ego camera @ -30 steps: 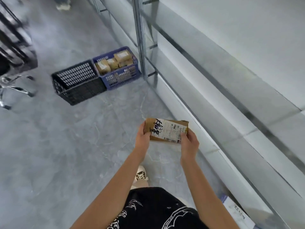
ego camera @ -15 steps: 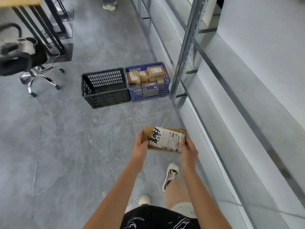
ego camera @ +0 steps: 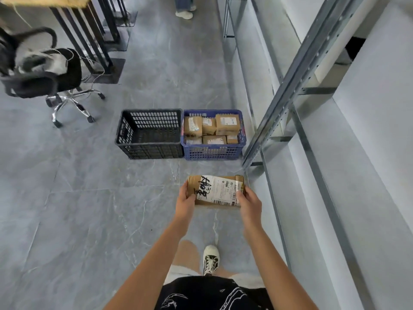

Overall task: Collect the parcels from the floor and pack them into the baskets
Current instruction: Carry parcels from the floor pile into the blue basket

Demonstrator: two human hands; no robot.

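Over the grey tiled floor (ego camera: 78, 209), left hand (ego camera: 185, 203) and right hand (ego camera: 250, 202) both grip a labelled parcel (ego camera: 215, 190) short of the black basket (ego camera: 149, 148) and blue basket (ego camera: 212, 153).

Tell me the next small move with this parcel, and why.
Probably step forward and lower the parcel into the black basket. Both hands, left and right, grip it by its ends above the floor, short of the baskets; the blue basket looks nearly full of parcels, the black one holds none.
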